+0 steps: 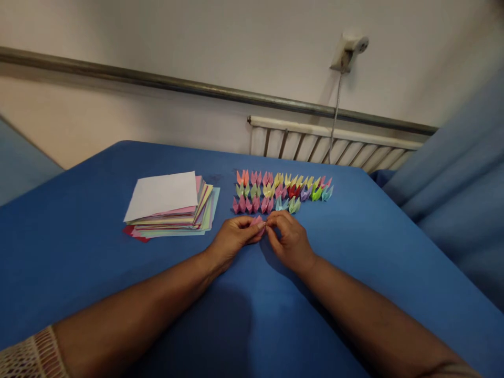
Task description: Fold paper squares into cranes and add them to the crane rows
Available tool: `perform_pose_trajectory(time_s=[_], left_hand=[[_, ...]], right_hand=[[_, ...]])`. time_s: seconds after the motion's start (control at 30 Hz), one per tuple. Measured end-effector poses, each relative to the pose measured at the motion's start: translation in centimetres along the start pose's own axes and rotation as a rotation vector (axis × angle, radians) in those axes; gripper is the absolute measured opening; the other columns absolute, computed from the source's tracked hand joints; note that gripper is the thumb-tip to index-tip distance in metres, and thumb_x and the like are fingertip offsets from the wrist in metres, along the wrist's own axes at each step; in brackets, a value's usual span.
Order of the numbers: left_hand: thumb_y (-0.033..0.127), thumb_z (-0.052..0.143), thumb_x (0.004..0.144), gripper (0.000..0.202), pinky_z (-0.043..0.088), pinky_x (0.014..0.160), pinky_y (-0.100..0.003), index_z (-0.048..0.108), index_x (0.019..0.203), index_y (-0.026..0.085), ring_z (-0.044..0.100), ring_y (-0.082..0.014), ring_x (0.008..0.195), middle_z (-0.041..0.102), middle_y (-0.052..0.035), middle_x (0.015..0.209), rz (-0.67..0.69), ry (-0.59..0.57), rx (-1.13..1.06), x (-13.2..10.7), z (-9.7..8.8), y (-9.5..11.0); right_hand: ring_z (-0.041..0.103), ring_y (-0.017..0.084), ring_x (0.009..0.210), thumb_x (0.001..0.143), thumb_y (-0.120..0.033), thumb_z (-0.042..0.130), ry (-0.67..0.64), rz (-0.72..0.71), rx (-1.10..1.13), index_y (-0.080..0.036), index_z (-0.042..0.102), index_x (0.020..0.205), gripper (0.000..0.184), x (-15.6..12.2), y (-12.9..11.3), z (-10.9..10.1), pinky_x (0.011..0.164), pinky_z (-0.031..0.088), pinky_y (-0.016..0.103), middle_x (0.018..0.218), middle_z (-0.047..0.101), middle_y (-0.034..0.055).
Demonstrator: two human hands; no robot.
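Between my two hands is a small folded pink paper piece (258, 222), partly covered by my fingers. My left hand (235, 233) pinches it from the left side. From the right, the thumb and forefinger of my right hand (289, 239) are closed on its edge or tip. Just beyond my hands stand three rows of small folded paper cranes (269, 190) in pink, yellow, green, red, purple and light blue. To the left of my left hand lies a thick stack of coloured paper sheets (177, 223), topped by a white sheet (163, 195).
Everything rests on a blue-covered table (252, 325). Behind it are a wall with a metal rail (189, 86), a white radiator (299, 126) and a socket (344, 52) with a hanging cord (336, 105). A blue curtain (460, 163) hangs at the right.
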State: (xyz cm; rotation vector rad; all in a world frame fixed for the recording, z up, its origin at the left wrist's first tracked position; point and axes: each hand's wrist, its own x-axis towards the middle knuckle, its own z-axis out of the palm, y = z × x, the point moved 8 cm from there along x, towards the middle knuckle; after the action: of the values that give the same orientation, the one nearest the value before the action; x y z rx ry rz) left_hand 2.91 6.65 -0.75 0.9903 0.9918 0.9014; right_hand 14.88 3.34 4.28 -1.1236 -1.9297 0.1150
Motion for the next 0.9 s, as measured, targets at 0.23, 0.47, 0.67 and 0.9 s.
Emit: perform_pose_trajectory(time_s=[0.23,0.47,0.67,0.9], left_hand=[[0.037,0.082,0.061,0.029,0.05,0.076,-0.023,0.069,0.074,0.014,0.059,-0.0084,0.069,0.063,0.0023,0.071,0.013,0.012,0.013,0.3,-0.3,-0.3],[0.033,0.081,0.064,0.025,0.049,0.073,-0.021,0.067,0.074,0.015,0.058,-0.0078,0.069,0.062,0.0027,0.073,0.014,0.023,0.012,0.3,-0.3,-0.2],[0.033,0.081,0.064,0.028,0.049,0.075,-0.021,0.062,0.071,0.014,0.057,-0.0069,0.069,0.059,0.0035,0.071,-0.003,0.02,-0.061,0.3,-0.3,-0.2],[0.031,0.081,0.066,0.026,0.049,0.075,-0.022,0.063,0.075,0.014,0.059,-0.0095,0.076,0.062,0.0014,0.077,-0.045,-0.036,-0.186,-0.2,0.4,-0.2]], right_hand=[[0.06,0.021,0.094,0.084,-0.014,0.053,0.0,0.032,0.047,-0.021,0.058,0.09,0.01,-0.1,0.0,0.1,0.083,0.049,0.036,0.097,0.064,0.0081],[0.061,0.019,0.086,0.082,-0.015,0.054,0.029,0.14,0.178,-0.021,0.057,0.078,0.008,-0.2,1.0,0.5,0.081,0.049,0.033,0.089,0.064,0.0056],[0.06,0.017,0.08,0.082,-0.016,0.056,0.024,0.203,0.256,-0.021,0.058,0.076,0.008,-0.4,1.6,1.2,0.075,0.049,0.031,0.084,0.063,0.0033],[0.056,0.013,0.069,0.08,-0.021,0.062,0.052,0.243,0.326,-0.02,0.061,0.08,0.001,-0.6,1.8,1.4,0.067,0.047,0.026,0.079,0.059,0.0007]])
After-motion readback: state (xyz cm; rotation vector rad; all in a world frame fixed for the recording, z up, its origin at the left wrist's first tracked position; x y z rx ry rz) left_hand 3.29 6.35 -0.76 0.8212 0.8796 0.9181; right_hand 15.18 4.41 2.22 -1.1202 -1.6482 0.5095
